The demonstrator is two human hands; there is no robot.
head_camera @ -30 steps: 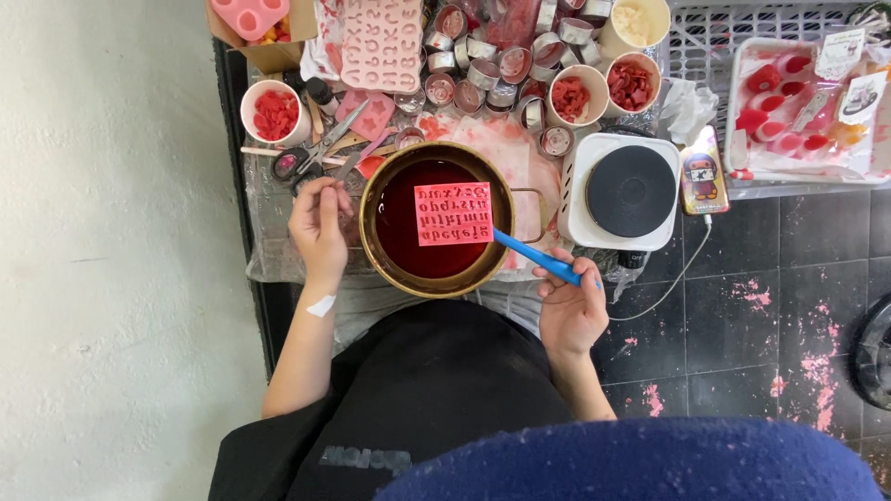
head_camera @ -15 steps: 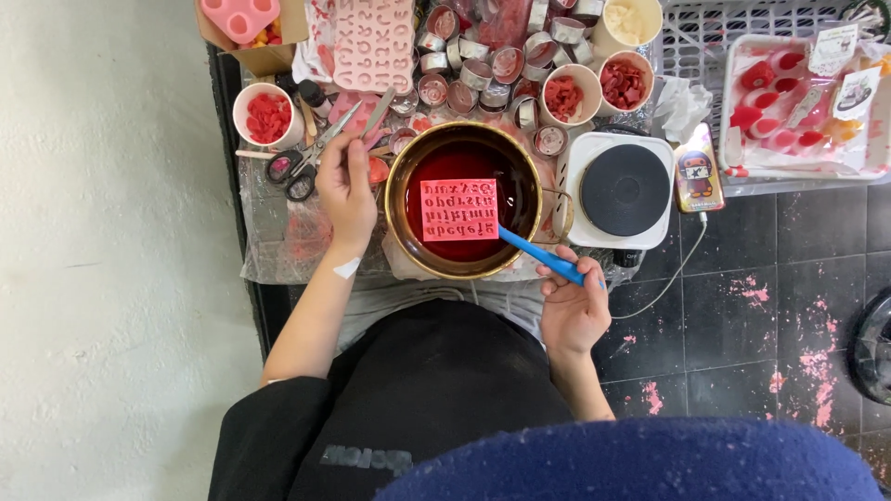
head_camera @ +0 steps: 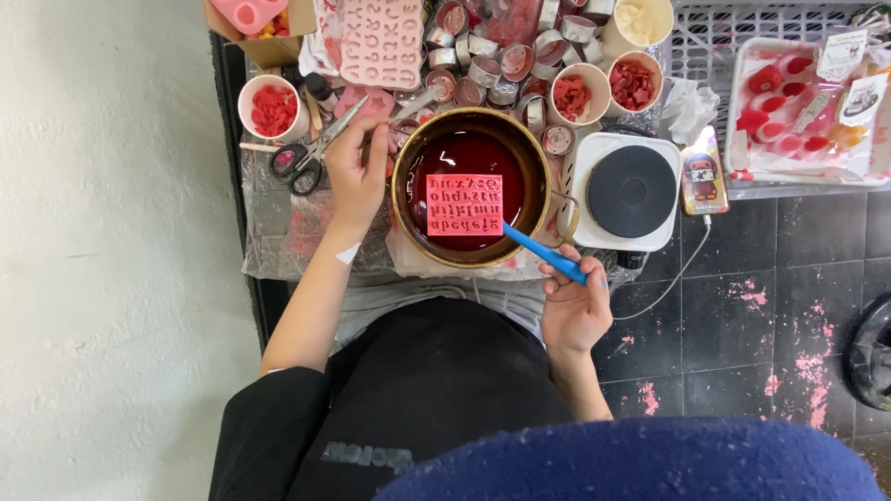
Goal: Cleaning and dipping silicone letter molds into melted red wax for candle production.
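Change: left hand [head_camera: 357,172] has moved up from the near rim of the brass pot [head_camera: 471,188] to its far left rim, beside the scissors [head_camera: 314,151]; the pot itself now sits further up the table than a second ago.
Meaning: the pot looks repositioned and steadied, so stirring work can carry on.
Left fingers: curled at the rim, seemingly around a thin metal tool; the grip is not clear.
Right hand [head_camera: 575,306]: fingers closed around the blue handle [head_camera: 548,254], whose tip reaches the pink letter mould [head_camera: 464,205].
Mould: floats flat on the dark red liquid, mid-pot.
Packages: small yellow-edged carton [head_camera: 703,173] with a cartoon figure, just right of the white hotplate [head_camera: 631,190]; clear tray [head_camera: 800,102] with red pieces and white tags at far right; cardboard box [head_camera: 271,37] top left.
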